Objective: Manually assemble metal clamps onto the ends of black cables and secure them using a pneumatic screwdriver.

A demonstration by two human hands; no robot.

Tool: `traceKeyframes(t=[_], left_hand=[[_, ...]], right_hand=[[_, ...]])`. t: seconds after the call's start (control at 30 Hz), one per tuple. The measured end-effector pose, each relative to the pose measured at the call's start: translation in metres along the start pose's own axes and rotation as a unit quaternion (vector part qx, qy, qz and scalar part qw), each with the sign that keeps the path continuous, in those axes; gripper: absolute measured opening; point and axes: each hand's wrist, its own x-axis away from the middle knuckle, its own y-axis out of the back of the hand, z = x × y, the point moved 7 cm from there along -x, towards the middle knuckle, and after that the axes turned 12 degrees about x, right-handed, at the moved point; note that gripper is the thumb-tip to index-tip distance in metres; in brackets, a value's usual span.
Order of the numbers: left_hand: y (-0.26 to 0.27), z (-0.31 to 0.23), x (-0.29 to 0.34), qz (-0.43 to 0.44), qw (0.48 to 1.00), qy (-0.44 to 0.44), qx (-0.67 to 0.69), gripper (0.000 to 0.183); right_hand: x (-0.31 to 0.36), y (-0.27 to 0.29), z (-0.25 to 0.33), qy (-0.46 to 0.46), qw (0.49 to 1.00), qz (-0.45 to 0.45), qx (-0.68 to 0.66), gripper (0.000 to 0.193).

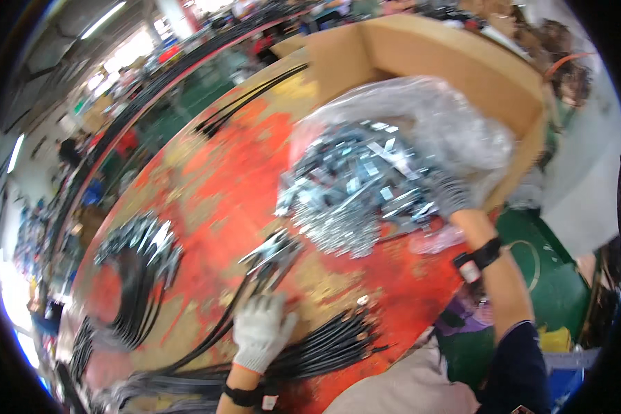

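My left hand (261,330), in a white knitted glove, lies palm down over black cables at the near edge of the table. Its fingers point forward and its thumb stands apart. Just beyond the fingertips are several silver metal clamps (276,257) on black cable ends. My right hand (451,192), in a greyish glove, reaches into the right side of a heap of shiny metal parts (362,172). Blur and the heap hide its fingertips. Right of my left hand, a bundle of cut black cables (328,343) shows copper-coloured ends.
The heap spills from a clear plastic bag (455,114) in a cardboard box (455,52) lying on its side. More clamp-ended cables (139,276) lie coiled at the left of the red-stained round table (210,186). Two dark cables (252,99) lie near its far edge.
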Motion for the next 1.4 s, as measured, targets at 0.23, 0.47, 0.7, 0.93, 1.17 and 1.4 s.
traceKeyframes(t=[0.23,0.47,0.7,0.93,1.17,1.4], left_hand=[[-0.04,-0.001,0.059,0.011,0.991,-0.075,0.106,0.027],[-0.027,0.089,0.094,0.12,0.986,0.089,-0.071,0.023],[-0.025,0.115,0.101,0.168,0.969,-0.024,-0.179,0.015],[-0.012,0.093,0.072,0.136,0.987,-0.015,-0.088,0.026],[-0.012,-0.022,0.029,0.037,0.952,-0.042,0.302,0.017],[-0.002,-0.027,0.03,-0.029,0.972,-0.05,0.227,0.011]], right_hand=[[-0.003,-0.023,-0.054,0.058,0.997,0.049,-0.003,0.039],[0.06,0.007,-0.102,-0.026,0.983,-0.059,-0.171,0.042],[0.12,-0.022,-0.042,-0.186,0.776,-0.021,-0.603,0.046],[0.147,0.02,0.046,-0.278,0.635,-0.007,-0.721,0.056],[0.163,0.023,0.057,-0.282,0.557,-0.004,-0.781,0.062],[0.167,0.045,0.091,-0.134,0.544,0.048,-0.827,0.052]])
